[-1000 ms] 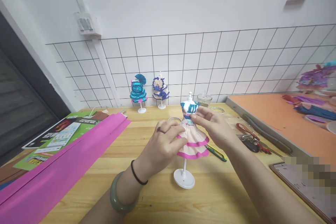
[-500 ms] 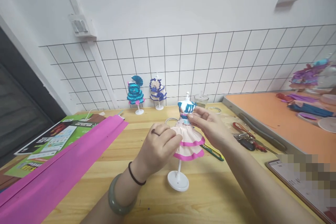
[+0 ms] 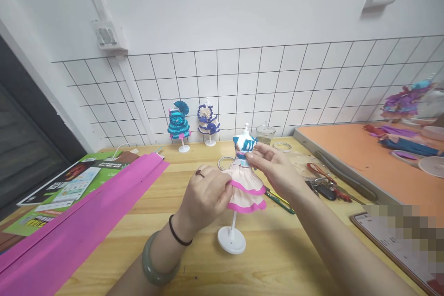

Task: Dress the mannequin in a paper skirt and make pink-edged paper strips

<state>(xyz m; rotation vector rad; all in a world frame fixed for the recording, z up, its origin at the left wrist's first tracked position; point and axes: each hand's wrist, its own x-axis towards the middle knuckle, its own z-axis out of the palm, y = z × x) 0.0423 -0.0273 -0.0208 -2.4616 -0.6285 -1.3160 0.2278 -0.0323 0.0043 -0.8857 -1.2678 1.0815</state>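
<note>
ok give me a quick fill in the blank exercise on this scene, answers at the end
1. The left hand is at the edge of the pale skirt, whose trim is ____.
2. The right hand is at the bodice of the small dress form, whose round base is ____.
3. The ring is worn on the ____ hand.
4. The phone lies on the person's ____ side.

Missing words: pink; white; left; right.

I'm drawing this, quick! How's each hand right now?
Left hand: closed, pinching the pink-edged skirt.
Right hand: partly closed, holding the blue-and-white bodice.
</note>
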